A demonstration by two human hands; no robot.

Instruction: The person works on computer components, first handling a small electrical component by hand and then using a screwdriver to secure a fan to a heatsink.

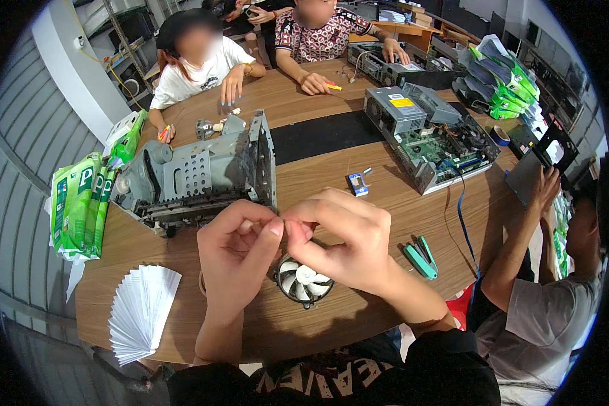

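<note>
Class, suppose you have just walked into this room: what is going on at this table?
Several people sit around a wooden table taking desktop computers apart. The camera wearer's left hand and right hand meet fingertip to fingertip, pinching something too small to make out, just above a round cooling fan lying on the table. A stripped grey computer case sits behind the hands, and green-handled pliers lie to the right. A fanned stack of white paper lies at the left. Further right sits an open computer with its circuit board exposed.

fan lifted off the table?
No, the cooling fan lies flat on the wooden table, below the left hand and right hand.
</note>
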